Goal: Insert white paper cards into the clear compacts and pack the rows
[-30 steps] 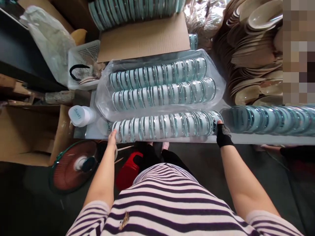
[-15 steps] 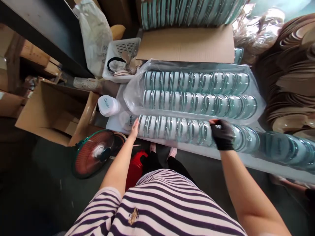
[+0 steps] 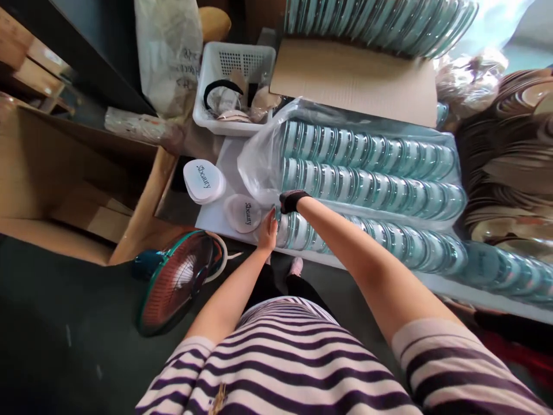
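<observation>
My left hand point(image 3: 268, 230) is at the left end of the near row of clear, bluish rounded pieces point(image 3: 391, 239), its fingers stretched up against the end piece. The pieces stand on edge, packed one behind another, with white parts between them. My right hand point(image 3: 292, 200), in a black glove with bare fingertips, is curled at the top of the same end, close to my left fingers. Whatever it pinches there is hidden. Left of my hands lie a white rounded piece with dark lettering point(image 3: 243, 213) and a stack of similar lettered white pieces point(image 3: 204, 181).
Two more rows lie in a clear plastic bag point(image 3: 259, 164) behind the near row. A white basket point(image 3: 203, 115), a cardboard sheet point(image 3: 354, 75) and an open carton point(image 3: 138, 213) surround the work table. A fan point(image 3: 181, 282) stands below left; brown stacked pieces point(image 3: 510, 155) rise at right.
My right hand has moved left along the row, from its right part to the left end beside my left hand. My left hand stays at the row's end. The view has shifted.
</observation>
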A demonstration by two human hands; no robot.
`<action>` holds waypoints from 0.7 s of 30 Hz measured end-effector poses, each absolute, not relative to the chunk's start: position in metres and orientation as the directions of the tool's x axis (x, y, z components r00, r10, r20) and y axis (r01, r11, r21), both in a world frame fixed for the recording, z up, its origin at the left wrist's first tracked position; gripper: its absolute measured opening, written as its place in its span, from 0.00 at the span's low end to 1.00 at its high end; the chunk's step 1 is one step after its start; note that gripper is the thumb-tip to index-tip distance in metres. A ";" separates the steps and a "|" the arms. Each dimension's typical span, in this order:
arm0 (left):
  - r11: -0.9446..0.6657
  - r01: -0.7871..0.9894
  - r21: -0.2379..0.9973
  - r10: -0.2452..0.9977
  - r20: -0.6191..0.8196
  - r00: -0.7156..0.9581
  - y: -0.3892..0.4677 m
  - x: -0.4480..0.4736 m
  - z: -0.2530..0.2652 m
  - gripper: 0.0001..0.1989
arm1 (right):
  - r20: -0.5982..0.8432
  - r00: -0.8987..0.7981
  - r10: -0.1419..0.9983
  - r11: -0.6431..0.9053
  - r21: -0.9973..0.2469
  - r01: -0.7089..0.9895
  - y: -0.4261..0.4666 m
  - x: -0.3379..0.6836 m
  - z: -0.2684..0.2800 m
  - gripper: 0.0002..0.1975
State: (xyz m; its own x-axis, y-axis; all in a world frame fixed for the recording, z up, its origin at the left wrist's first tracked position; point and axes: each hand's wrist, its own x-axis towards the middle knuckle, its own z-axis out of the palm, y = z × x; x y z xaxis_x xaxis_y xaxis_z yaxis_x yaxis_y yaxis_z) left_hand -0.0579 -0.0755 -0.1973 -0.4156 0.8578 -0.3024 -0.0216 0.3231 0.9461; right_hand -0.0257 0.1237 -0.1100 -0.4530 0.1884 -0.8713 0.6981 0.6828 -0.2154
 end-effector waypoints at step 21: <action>0.433 0.107 0.895 0.885 -0.399 -0.240 -0.057 -0.084 -0.183 0.28 | -0.785 -0.483 0.387 0.443 -0.302 0.844 -0.072 0.047 -0.103 0.24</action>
